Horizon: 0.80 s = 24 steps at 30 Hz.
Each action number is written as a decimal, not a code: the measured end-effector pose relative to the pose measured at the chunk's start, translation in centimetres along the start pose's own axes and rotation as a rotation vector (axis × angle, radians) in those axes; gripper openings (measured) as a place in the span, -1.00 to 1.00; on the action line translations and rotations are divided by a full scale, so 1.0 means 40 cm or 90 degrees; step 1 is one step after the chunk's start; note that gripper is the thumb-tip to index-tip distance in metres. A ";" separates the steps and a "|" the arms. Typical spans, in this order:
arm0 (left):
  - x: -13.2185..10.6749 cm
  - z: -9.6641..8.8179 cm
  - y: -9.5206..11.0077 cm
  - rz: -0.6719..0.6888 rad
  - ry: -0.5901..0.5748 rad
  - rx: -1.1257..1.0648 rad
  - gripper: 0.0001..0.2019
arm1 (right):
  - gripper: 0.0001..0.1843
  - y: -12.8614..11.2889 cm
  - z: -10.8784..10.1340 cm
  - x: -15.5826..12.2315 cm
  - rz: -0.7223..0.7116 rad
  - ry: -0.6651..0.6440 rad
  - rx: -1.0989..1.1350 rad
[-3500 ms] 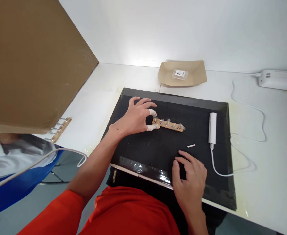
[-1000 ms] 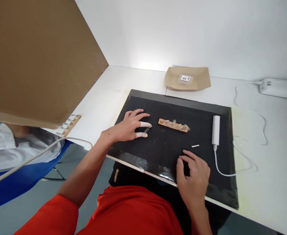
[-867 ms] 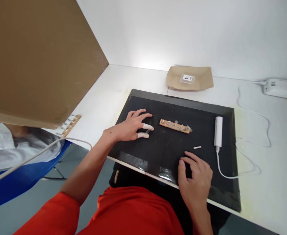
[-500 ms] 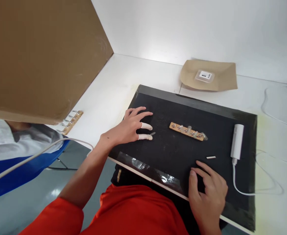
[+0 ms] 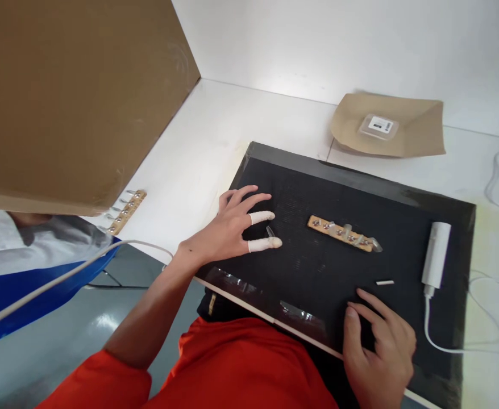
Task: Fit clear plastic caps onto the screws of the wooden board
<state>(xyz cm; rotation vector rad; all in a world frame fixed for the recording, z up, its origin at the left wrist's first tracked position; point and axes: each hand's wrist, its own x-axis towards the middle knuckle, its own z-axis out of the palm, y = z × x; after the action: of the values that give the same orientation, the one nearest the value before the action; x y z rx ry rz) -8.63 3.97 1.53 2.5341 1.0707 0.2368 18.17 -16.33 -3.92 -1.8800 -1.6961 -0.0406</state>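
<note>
My left hand (image 5: 232,227) rests on the black mat (image 5: 317,267), fingers spread, with white cots on thumb and forefinger. A tiny clear part (image 5: 270,231) lies between those two fingertips, not pinched. To its right lies a narrow tan strip (image 5: 343,233) carrying several small clear and metal parts. My right hand (image 5: 379,346) rests at the mat's near edge with fingers loosely curled and nothing in them. A small white stick (image 5: 385,282) lies just beyond it.
A white handheld tool (image 5: 436,255) with a white cable lies at the mat's right. A tan paper tray (image 5: 390,128) with a small clear packet stands behind. A cardboard panel (image 5: 70,96) walls the left; a second strip (image 5: 125,211) lies beneath its edge. A person in grey sits beyond it.
My left hand let go of the strip's left end and drew back left, a small clear part now by its fingertips. The view swung left; my right hand stayed put.
</note>
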 end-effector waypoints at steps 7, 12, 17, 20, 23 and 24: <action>0.011 0.070 0.020 0.008 0.140 0.070 -0.50 | -0.82 0.004 0.001 -0.003 0.013 0.003 0.002; 0.003 0.083 0.014 -0.004 0.162 0.064 -0.63 | -0.83 0.004 0.001 -0.003 0.007 0.002 0.007; -0.023 0.072 0.006 -0.009 0.167 0.047 -0.70 | -0.84 0.003 0.002 -0.002 -0.006 0.011 0.006; -0.037 0.071 0.007 -0.023 0.162 0.028 -0.73 | -0.86 0.005 0.003 -0.002 -0.008 0.014 0.009; -0.050 0.074 0.008 -0.030 0.161 0.015 -0.74 | -0.87 0.005 0.004 -0.003 -0.011 0.013 0.013; -0.054 0.076 0.009 -0.030 0.162 0.013 -0.74 | -0.87 0.006 0.004 -0.003 -0.012 0.012 0.012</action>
<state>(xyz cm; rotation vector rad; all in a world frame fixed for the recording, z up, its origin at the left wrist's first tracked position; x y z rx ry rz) -9.01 1.37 -1.12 2.5415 1.2297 0.5508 18.30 -16.36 -4.17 -1.8451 -1.6957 -0.0488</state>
